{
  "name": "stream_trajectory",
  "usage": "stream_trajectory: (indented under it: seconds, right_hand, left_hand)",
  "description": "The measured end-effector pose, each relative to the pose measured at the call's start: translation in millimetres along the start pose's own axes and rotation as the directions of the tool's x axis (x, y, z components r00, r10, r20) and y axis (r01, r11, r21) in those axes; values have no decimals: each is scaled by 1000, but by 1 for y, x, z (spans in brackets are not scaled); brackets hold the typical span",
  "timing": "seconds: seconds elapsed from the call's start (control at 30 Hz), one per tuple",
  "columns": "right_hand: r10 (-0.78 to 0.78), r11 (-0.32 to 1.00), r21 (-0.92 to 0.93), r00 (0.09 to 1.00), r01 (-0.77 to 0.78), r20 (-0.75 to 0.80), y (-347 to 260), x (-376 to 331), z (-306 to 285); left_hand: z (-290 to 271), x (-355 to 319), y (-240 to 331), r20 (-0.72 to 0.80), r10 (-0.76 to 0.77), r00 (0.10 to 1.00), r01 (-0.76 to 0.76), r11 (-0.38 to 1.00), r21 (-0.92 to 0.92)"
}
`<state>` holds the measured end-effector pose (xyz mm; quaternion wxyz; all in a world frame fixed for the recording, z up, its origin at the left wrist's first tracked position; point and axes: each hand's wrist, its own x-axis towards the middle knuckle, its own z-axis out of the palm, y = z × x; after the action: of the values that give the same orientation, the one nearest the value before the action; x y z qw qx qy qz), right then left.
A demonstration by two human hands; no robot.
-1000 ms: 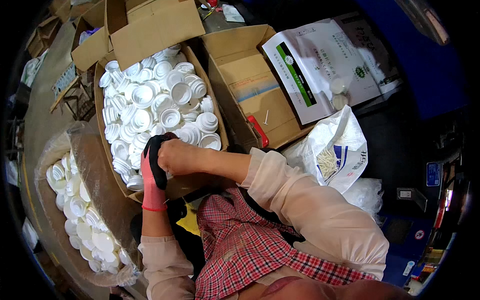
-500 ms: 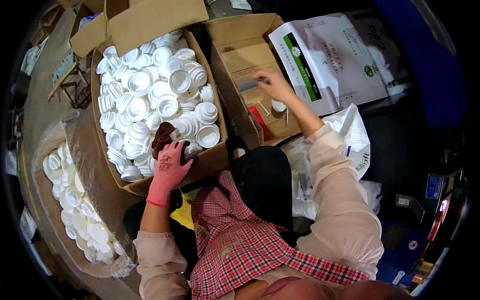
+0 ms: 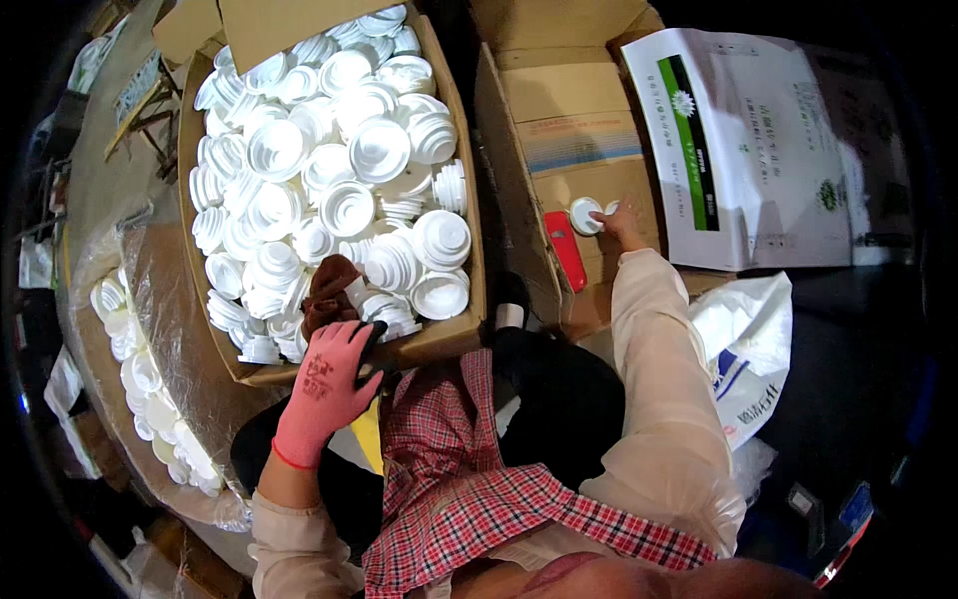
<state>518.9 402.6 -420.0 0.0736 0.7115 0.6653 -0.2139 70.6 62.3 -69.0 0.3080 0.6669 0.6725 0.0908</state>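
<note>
Bare right hand [image 3: 626, 229] at white disc [image 3: 584, 217], toward 2 o'clock

Clock positions read from the middle of the view. The disc lies on the floor of a cardboard carton [image 3: 589, 182], its right edge touched by the right hand's fingertips. Hand comes in from the disc's 4 o'clock side, fingers bent and narrow; can't make out whether they pinch the disc or only rest on it. A second white piece [image 3: 611, 207], partly hidden, sits right by the fingers. A red object [image 3: 566, 252] lies near the disc at its 7 o'clock, against the carton's left wall.

Left hand [image 3: 334, 377], in a pink glove with dark fingertips, is at 8 o'clock, beside the near edge of a larger carton [image 3: 439, 344]. Thumb stands apart from the fingers. Brown cloth [image 3: 331, 295] is just beyond the fingertips, at 9 o'clock; grip on it can't be told.

Larger carton, 10 o'clock: heaped with white ringed caps [image 3: 379, 150], lying at all angles, some hollow side up. The cloth lies on the heap's near edge.

Further out: white printed sheet [image 3: 738, 150] with a green-and-black band at 2 o'clock, beside the smaller carton. White sack [image 3: 748, 349] at 3 o'clock. Plastic-lined box [image 3: 180, 329] between 8 and 9 o'clock, more white pieces [image 3: 150, 414] inside. Red checked apron [image 3: 429, 499] toward 6 to 7 o'clock, between pale sleeves [image 3: 669, 439].
</note>
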Motion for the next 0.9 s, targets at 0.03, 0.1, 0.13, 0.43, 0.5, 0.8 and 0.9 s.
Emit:
stream_trajectory:
  seconds: [0.03, 0.1, 0.13, 0.43, 0.5, 0.8, 0.9]
  right_hand:
    - [-4, 1000, -1, 999, 4, 35, 2, 7, 3]
    - [55, 997, 49, 996, -59, 75, 21, 25, 15]
    - [88, 995, 43, 994, -91, 68, 35, 32, 22]
    - [6, 972, -234, 997, 13, 78, 17, -19, 37]
    - [28, 999, -43, 997, -25, 71, 33, -33, 32]
    - [-267, 896, 245, 891, 370, -366, -58, -71, -111]
    - [-407, 686, 471, 829, 554, -383, -107, -96, -170]
  left_hand:
    - [-1, 2, 3, 20, -9, 1000, 9, 1000, 9]
    - [-2, 10, 5, 55, -14, 998, 13, 999, 30]
    - [-4, 16, 3, 79, 11, 997, -15, 999, 51]
    - [-1, 10, 11, 107, -4, 994, -4, 997, 76]
    - [0, 3, 10, 99, 17, 995, -24, 997, 75]
    - [14, -27, -3, -84, 93, 992, -89, 995, 44]
    - [2, -25, -2, -134, 91, 987, -91, 996, 10]
